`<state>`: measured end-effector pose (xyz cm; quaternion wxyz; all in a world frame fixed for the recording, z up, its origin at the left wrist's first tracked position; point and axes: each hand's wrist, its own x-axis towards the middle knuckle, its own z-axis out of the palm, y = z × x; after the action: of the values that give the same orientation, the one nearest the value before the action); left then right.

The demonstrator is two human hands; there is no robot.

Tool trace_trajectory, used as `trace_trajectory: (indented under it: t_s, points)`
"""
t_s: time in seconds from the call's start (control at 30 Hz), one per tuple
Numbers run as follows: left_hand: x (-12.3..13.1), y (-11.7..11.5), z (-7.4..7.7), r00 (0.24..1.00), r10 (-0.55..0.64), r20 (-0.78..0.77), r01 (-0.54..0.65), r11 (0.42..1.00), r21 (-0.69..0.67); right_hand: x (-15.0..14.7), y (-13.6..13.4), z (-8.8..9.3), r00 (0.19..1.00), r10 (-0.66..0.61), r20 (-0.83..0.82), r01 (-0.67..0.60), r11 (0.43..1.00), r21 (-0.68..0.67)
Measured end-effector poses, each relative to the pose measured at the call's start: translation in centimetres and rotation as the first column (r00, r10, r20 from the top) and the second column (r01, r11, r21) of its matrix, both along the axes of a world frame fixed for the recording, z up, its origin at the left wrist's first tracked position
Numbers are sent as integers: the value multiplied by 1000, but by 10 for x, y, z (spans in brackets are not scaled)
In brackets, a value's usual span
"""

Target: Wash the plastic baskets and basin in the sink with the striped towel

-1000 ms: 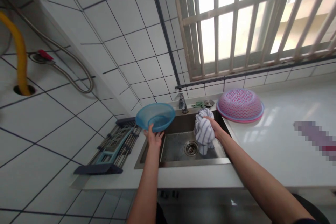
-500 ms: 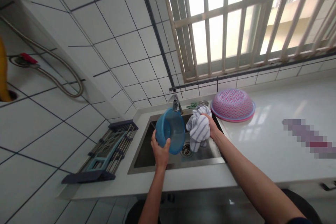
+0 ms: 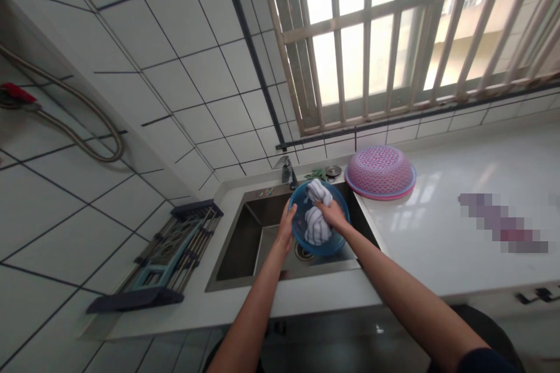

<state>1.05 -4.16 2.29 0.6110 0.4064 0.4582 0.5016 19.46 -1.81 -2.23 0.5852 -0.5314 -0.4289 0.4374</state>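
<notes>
Striped cloth [image 3: 315, 224], soft and probably damp, is bunched by the right hand [image 3: 332, 214] inside a light, likely slippery blue plastic bowl [image 3: 321, 245] gripped at its rim by the left hand [image 3: 286, 228].

You stand before a white counter [image 3: 459, 175] with a steel sink [image 3: 245, 239] set in it; the wall [image 3: 175, 87] at left and far is of white tiles with dark lines; a window [image 3: 394, 35] with pale bars at far right gives bright daylight; a metal hose [image 3: 83, 111] hangs on the left wall; a dark folding rack [image 3: 166, 256] lies left of the sink.
</notes>
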Motion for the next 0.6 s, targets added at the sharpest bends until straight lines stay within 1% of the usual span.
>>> trace_trajectory:
  t_s: [0.03, 0.07, 0.13, 0.2, 0.3, 0.37, 0.4, 0.47, 0.53, 0.6]
  points:
    - [-1, 5, -1, 1000, -16, -3, 16, 1000, 19, -1, 0, -4, 997, -13, 75, 15, 999, -32]
    - [-2, 8, -3, 999, -38, -8, 38, 999, 30, -1, 0, -7, 993, -25, 115, 31, 998, -56]
    - [-5, 11, -5, 995, -104, -3, 104, 995, 8, 0, 1, -11, 990, -25, 137, 36, 996, -78]
    - [-7, 11, -6, 984, -178, 27, 178, 984, -17, 1, 4, -12, 990, 3, 140, 9, 996, -89]
    - [-6, 8, -4, 970, -235, 56, 235, 972, 20, -4, 6, -12, 985, 60, 163, -43, 993, -107]
    - [-5, 9, -1, 974, -225, 33, 223, 972, 71, -13, 6, -10, 975, 108, 195, -97, 993, -62]
    - [-4, 11, 1, 978, -206, 12, 204, 974, 95, -18, 6, -8, 965, 151, 215, -148, 989, -28]
    - [-5, 17, 4, 987, -155, -27, 158, 979, 133, -29, 5, -4, 927, 271, 259, -283, 959, 8]
    - [-8, 25, 8, 993, -107, -59, 115, 981, 158, -36, 5, 0, 869, 392, 303, -406, 914, -18]
    - [-13, 32, 11, 993, -60, -101, 79, 979, 190, -37, 4, 1, 799, 478, 365, -483, 871, -84]
